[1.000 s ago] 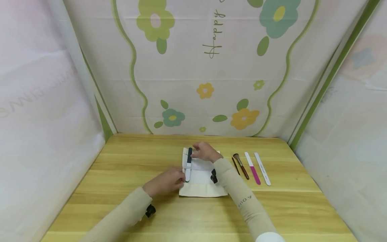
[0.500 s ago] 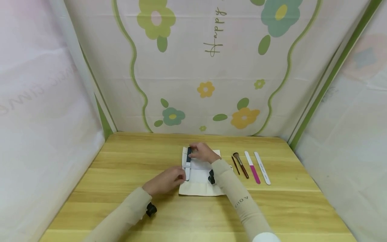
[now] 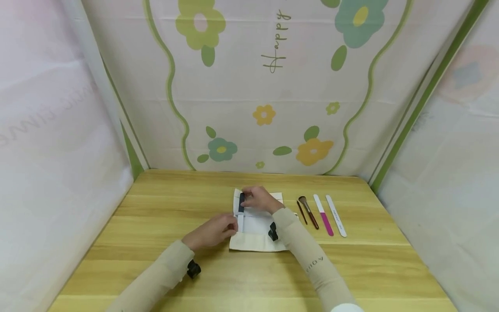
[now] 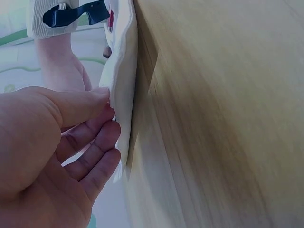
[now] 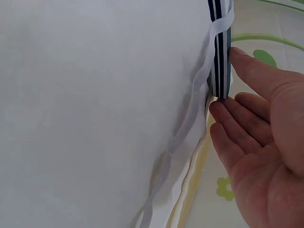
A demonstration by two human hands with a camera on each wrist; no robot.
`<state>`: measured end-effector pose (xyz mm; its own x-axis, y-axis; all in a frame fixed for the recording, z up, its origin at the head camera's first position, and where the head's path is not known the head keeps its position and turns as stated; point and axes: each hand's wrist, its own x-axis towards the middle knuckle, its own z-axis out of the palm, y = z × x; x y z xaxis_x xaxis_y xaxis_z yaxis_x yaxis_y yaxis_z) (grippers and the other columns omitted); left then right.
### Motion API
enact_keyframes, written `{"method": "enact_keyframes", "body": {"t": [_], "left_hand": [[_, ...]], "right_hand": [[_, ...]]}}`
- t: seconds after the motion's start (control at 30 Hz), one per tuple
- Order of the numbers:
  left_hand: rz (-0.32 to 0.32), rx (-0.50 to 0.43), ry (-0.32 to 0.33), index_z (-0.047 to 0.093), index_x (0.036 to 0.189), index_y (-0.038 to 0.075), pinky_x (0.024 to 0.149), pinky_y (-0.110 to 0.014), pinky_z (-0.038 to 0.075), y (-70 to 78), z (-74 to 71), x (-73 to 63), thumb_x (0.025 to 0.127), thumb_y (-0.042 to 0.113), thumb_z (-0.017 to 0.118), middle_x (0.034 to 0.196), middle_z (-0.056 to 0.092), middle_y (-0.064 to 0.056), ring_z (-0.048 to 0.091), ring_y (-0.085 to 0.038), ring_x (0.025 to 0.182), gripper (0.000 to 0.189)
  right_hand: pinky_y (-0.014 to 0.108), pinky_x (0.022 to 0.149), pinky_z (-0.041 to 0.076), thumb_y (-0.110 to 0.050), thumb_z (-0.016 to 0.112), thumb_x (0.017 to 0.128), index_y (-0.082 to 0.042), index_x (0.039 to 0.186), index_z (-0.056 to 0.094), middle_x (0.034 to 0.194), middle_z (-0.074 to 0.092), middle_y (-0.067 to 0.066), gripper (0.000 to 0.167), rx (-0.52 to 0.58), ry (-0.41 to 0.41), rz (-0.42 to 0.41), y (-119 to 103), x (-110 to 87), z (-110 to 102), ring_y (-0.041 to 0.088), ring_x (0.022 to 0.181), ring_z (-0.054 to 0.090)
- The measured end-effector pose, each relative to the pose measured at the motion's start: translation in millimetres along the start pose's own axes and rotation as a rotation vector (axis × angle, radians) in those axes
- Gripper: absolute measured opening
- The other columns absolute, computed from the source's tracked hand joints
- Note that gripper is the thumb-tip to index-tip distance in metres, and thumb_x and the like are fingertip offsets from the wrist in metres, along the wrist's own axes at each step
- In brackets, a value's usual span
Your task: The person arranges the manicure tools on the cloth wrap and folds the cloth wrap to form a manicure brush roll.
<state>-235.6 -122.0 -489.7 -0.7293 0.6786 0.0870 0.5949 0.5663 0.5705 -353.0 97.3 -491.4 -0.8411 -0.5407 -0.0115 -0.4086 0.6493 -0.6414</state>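
Observation:
An unfolded cream cloth pouch [image 3: 257, 242] with a white lining lies on the table. Along its left side runs a nail file [image 3: 241, 203], dark at the far half and white at the near half. In the right wrist view the file shows striped layers [image 5: 221, 61] and passes under a white elastic band [image 5: 195, 92]. My right hand [image 3: 259, 199] holds the file's far end, thumb on one side and fingertips at the tip. With thumb and index finger, my left hand [image 3: 212, 230] pinches the pouch's left edge near the front flap. The file's near end looks hidden by the flap.
To the right of the pouch lie a thin dark stick [image 3: 302, 212], a makeup brush [image 3: 309, 213], a pink-and-white nail file [image 3: 324, 215] and a white nail file [image 3: 336, 216]. Patterned fabric walls [image 3: 257, 86] stand around the wooden table [image 3: 175, 199].
The file has slid a little toward the front flap, and its rounded near end no longer shows. My right fingers have shifted onto its far tip. The left hand has hardly moved.

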Motion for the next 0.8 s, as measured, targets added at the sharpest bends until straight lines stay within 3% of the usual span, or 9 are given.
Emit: {"method": "enact_keyframes", "body": {"t": [0.3,0.6,0.8], "left_hand": [[-0.022,-0.024,-0.002,0.068,0.098,0.01,0.079,-0.025,0.052,0.9,-2.6,-1.3,0.104,0.006,0.065,0.096,0.065,0.001,0.056,-0.009,0.086,0.008],[-0.002,0.011,0.015,0.067,0.096,0.012,0.075,-0.023,0.049,-4.9,0.9,-0.5,0.103,0.007,0.065,0.092,0.06,0.005,0.052,-0.008,0.081,0.009],[-0.021,-0.003,0.011,0.069,0.094,0.013,0.079,-0.024,0.052,-7.4,0.1,2.7,0.102,0.007,0.066,0.091,0.063,0.006,0.055,-0.008,0.083,0.01]], "right_hand": [[0.042,0.111,0.053,-0.019,0.081,0.095,-0.002,0.146,0.06,0.143,0.068,0.015,0.058,-0.056,-0.027,0.006,-6,-7.1,3,0.026,0.13,0.067],[0.04,0.108,0.055,-0.017,0.079,0.096,0.001,0.144,0.062,0.139,0.07,0.016,0.054,-0.09,-0.051,-0.01,-10,-13.7,5,0.026,0.125,0.07],[0.045,0.111,0.053,-0.02,0.076,0.099,-0.001,0.146,0.059,0.145,0.066,0.017,0.054,-0.101,-0.043,-0.003,-7,-23.1,-7,0.031,0.132,0.065]]}}
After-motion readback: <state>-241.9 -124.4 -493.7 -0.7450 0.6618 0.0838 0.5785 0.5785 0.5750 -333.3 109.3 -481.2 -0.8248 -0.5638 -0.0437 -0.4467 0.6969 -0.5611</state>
